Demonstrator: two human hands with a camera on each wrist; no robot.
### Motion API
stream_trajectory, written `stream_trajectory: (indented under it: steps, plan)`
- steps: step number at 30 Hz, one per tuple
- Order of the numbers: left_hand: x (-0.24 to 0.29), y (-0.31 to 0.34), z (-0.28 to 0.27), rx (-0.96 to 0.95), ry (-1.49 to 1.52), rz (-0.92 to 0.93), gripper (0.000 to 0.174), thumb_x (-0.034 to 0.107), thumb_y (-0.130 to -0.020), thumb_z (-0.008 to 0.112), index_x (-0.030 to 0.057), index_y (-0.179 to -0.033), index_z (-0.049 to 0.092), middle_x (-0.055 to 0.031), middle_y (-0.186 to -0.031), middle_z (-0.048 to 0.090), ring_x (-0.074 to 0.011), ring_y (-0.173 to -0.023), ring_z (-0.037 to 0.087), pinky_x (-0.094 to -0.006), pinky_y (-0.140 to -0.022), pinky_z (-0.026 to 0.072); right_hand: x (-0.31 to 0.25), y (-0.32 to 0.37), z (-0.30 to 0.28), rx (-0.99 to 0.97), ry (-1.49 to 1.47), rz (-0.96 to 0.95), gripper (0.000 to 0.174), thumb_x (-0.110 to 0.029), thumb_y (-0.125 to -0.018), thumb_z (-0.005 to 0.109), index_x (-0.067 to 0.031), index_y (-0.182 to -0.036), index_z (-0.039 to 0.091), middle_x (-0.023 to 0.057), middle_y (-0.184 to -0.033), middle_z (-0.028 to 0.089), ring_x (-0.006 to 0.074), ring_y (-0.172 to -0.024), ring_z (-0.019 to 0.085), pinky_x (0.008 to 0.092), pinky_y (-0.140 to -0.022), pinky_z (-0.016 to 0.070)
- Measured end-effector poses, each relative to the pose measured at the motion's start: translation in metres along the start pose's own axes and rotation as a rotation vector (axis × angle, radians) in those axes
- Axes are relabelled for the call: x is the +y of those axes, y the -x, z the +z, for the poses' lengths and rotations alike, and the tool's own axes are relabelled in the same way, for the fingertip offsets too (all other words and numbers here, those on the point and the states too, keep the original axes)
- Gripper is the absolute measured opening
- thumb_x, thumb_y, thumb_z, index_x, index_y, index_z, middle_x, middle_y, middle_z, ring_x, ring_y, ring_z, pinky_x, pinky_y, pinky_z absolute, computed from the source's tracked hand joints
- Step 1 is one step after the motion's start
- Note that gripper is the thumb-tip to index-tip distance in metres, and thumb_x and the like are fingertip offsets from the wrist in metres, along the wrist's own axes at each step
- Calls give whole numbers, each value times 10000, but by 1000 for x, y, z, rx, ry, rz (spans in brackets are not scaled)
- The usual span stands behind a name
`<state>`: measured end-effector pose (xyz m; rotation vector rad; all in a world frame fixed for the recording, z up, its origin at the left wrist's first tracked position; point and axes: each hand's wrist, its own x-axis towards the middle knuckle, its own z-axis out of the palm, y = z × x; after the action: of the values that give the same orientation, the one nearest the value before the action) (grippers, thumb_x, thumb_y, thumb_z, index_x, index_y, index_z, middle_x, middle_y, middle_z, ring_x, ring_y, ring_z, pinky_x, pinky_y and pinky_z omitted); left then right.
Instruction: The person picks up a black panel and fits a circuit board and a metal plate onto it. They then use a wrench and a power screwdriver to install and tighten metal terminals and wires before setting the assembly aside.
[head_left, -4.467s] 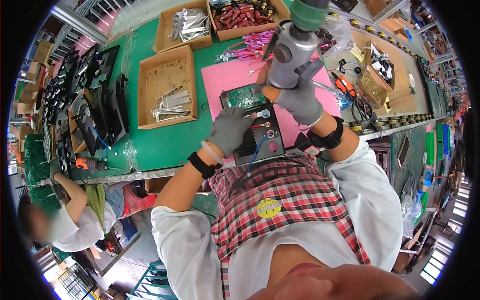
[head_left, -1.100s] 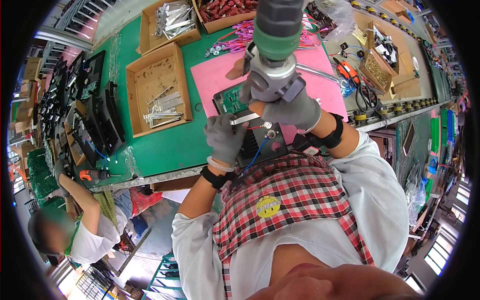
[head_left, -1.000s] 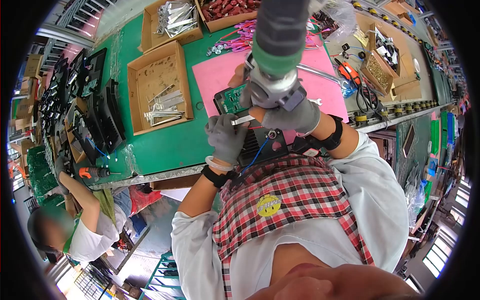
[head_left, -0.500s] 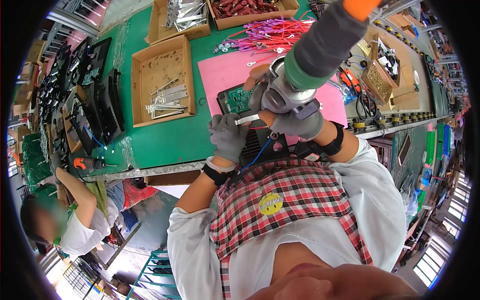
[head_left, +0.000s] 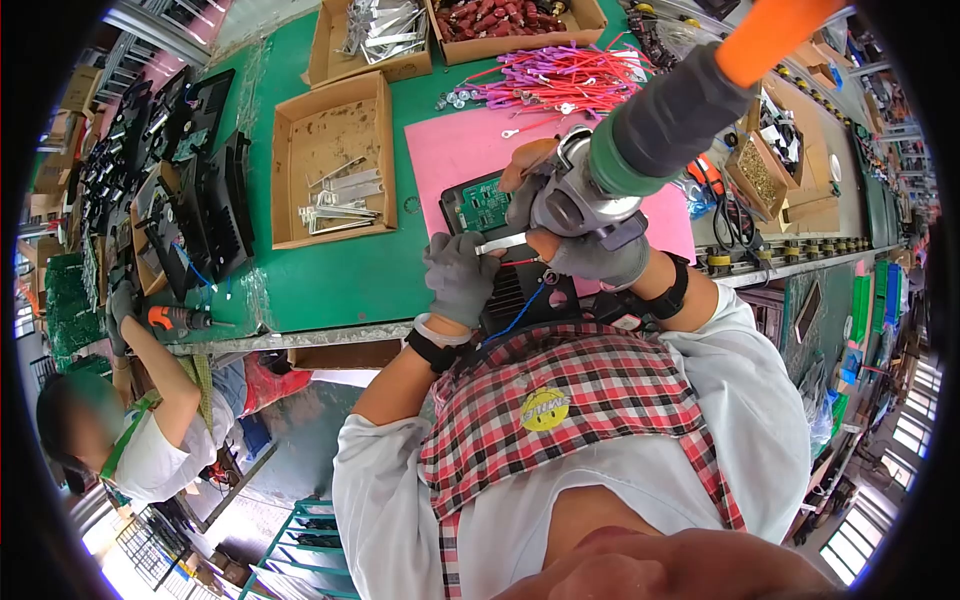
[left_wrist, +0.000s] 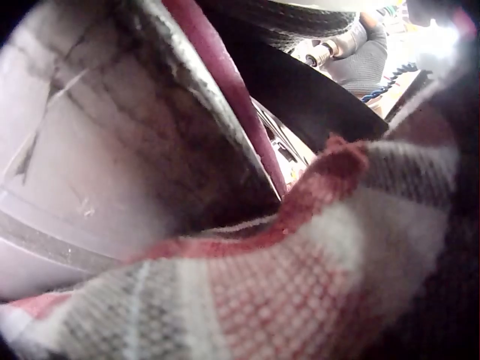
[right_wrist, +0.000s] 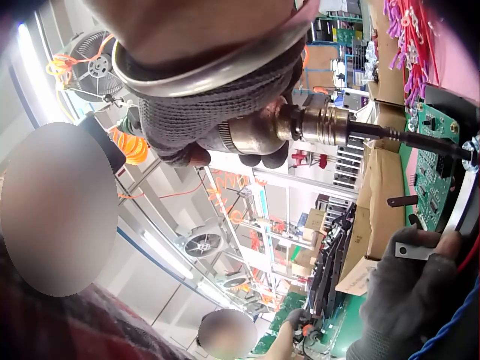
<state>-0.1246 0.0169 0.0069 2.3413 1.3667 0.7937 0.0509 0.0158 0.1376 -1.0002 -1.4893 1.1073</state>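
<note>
My gloved right hand (head_left: 605, 262) grips a grey power screwdriver (head_left: 580, 205) with a green collar and dark grip. In the right wrist view its long dark bit (right_wrist: 405, 139) runs to a shiny fastener (right_wrist: 471, 154) at one end of a flat metal strip (right_wrist: 463, 199). The gloved left hand (head_left: 458, 275) pinches that strip near its other end, where a hole shows. Beneath both hands lies a black housing (head_left: 510, 290) with a green circuit board (head_left: 483, 205) and a blue wire (head_left: 520, 318). The left wrist view is mostly checked apron.
A cardboard tray (head_left: 284, 180) of metal strips stands left of the pink mat (head_left: 440, 145). Red and purple wires (head_left: 560, 80) lie behind the mat, and orange-handled scissors (head_left: 706, 175) to the right. Another person (head_left: 165, 440) works at the left.
The screwdriver has tilted, its upper end swinging right, bringing an orange hose end into view. The strip, not plainly visible 4.5 s ago, shows between my hands; the left hand keeps holding it.
</note>
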Motion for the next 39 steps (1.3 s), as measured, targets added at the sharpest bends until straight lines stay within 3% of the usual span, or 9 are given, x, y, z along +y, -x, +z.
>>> stream_trajectory:
  steps: [5, 11, 27, 33, 39]
  plan:
    - [1, 0, -1, -18, 7, -16, 246, 248, -668, 711, 90, -816, 593, -43, -765, 606, -260, -775, 498, -387, -696, 356, 10, 3, -2, 44, 4, 4, 584, -58, -626, 683, 1, -1170, 479, 114, -1068, 590, 194, -963, 577, 321, -856, 438]
    - [0, 2, 0, -37, 22, -41, 225, 232, -654, 717, 94, -785, 596, -47, -755, 610, -262, -772, 494, -387, -695, 356, 2, 1, 1, -5, -18, 28, 467, 54, -632, 574, -47, -1076, 469, 27, -863, 543, 94, -777, 543, 216, -687, 433]
    - [1, 7, 0, 61, 53, 36, 224, 218, -632, 723, 96, -753, 579, -47, -722, 586, -260, -736, 493, -384, -671, 362, 7, 9, 2, 10, -67, 38, 494, 42, -634, 576, -42, -1102, 442, 45, -997, 503, 117, -839, 539, 247, -739, 442]
    - [2, 7, -1, 54, 39, 14, 226, 213, -626, 726, 99, -756, 581, -47, -727, 584, -262, -734, 491, -385, -664, 362, 3, 6, 3, 17, -12, 23, 420, 38, -632, 580, -44, -1032, 479, 45, -914, 529, 122, -807, 546, 242, -715, 442]
    - [6, 4, -5, 39, 22, -11, 230, 233, -635, 722, 102, -768, 587, -44, -737, 587, -260, -739, 493, -385, -668, 364, 25, 7, 1, 57, 164, -65, 700, -92, -583, 726, -10, -1213, 431, 135, -1011, 592, 265, -902, 597, 342, -804, 459]
